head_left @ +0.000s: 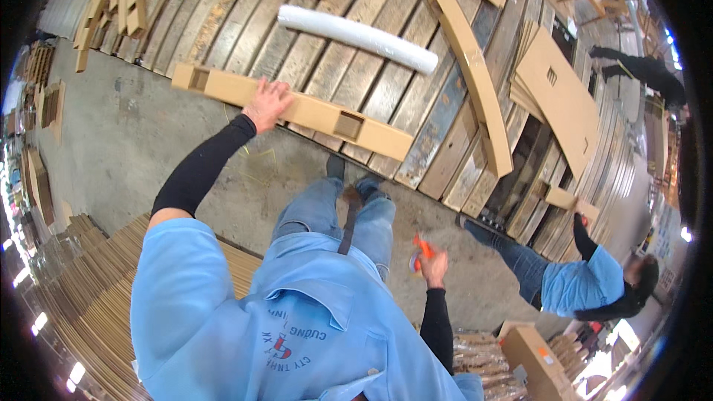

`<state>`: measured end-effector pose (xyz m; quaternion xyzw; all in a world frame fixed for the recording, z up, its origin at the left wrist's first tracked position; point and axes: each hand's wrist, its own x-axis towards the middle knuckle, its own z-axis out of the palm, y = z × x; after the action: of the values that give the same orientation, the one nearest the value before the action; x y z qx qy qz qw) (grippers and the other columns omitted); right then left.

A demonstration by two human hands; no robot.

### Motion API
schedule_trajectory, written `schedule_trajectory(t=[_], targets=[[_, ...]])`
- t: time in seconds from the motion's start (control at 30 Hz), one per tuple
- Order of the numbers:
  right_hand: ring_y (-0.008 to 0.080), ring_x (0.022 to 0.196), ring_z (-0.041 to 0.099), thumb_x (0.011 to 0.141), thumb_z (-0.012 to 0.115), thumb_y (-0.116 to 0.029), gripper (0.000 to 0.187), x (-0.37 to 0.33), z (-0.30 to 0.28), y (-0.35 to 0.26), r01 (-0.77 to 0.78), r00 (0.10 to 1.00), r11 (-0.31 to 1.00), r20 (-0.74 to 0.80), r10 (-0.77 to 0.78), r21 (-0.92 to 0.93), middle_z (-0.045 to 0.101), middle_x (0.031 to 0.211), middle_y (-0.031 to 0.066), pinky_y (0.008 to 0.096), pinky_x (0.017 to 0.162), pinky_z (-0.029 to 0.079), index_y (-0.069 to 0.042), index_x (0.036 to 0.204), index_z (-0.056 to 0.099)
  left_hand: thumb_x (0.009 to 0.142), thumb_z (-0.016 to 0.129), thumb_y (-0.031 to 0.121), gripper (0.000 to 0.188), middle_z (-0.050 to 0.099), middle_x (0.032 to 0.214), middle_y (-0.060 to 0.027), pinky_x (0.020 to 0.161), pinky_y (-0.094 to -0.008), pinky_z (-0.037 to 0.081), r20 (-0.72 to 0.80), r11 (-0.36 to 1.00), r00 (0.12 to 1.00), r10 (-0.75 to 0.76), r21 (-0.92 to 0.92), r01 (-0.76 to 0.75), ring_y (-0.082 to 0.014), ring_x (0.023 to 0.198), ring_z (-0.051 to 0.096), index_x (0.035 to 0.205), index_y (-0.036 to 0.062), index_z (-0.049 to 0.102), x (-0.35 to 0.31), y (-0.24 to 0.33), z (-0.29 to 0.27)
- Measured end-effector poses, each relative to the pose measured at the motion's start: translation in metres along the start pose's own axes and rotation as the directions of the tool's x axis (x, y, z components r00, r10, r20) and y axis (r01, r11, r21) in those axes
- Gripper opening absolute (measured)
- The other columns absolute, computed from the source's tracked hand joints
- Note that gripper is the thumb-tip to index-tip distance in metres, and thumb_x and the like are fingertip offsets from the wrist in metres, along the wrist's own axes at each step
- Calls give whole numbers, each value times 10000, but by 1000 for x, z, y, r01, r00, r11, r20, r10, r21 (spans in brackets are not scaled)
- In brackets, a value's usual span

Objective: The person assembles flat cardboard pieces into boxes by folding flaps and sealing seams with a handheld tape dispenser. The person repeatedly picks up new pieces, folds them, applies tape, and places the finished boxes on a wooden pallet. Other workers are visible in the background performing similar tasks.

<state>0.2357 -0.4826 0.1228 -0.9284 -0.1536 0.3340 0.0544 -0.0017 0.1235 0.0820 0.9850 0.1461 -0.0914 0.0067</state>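
A long, narrow cardboard box (312,113) with cut-out windows lies along the near edge of the slatted wooden platform. My left hand (267,105) is on top of it left of its middle, the fingers bent over its far side. Down at my right side, apart from the box, my right hand (434,269) is closed around an orange tape dispenser (422,245); its lower part is partly hidden by the fingers. Just beyond the box a white plastic-wrapped roll (356,38) rests on the slats.
Another long cardboard box (471,74) crosses the wooden platform (434,156) to the right, beside flat cardboard sheets (557,93). More cardboard pieces (134,0) lie far left. A co-worker (587,282) stands at the right, holding a small cardboard piece. Stacked cardboard (89,289) is behind my left.
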Motion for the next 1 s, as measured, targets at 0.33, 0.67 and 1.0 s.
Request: schedule_trajectory(t=[0.33, 0.67, 1.0], targets=[[348, 1047, 731, 713, 793, -189, 554, 2, -12, 12, 9, 982, 962, -185, 42, 271, 757, 1092, 226, 411, 952, 549, -23, 1237, 731, 824, 797, 329, 631, 636, 1266, -248, 962, -556, 514, 8, 595, 629, -777, -314, 740, -451, 1160, 614, 1350, 79, 553, 19, -111, -16], [94, 711, 573, 855, 659, -46, 373, 64, -5, 33, -94, 941, 301, -14, 338, 949, 649, 857, -3, 268, 641, 466, -16, 1224, 701, 778, 821, 399, 859, 676, 1306, -248, 1040, -463, 517, 577, 705, 812, -89, -539, 460, -395, 1212, 651, 1454, -36, 516, -36, 212, 95], [201, 1084, 670, 898, 631, -73, 477, 197, -31, 65, -25, 987, 390, -41, 158, 921, 719, 1216, 126, 328, 939, 521, 42, 1360, 610, 812, 797, 352, 639, 752, 1069, -214, 894, -463, 568, 558, 684, 779, -286, -450, 574, -367, 1034, 725, 1273, -36, 585, 42, 219, 19]])
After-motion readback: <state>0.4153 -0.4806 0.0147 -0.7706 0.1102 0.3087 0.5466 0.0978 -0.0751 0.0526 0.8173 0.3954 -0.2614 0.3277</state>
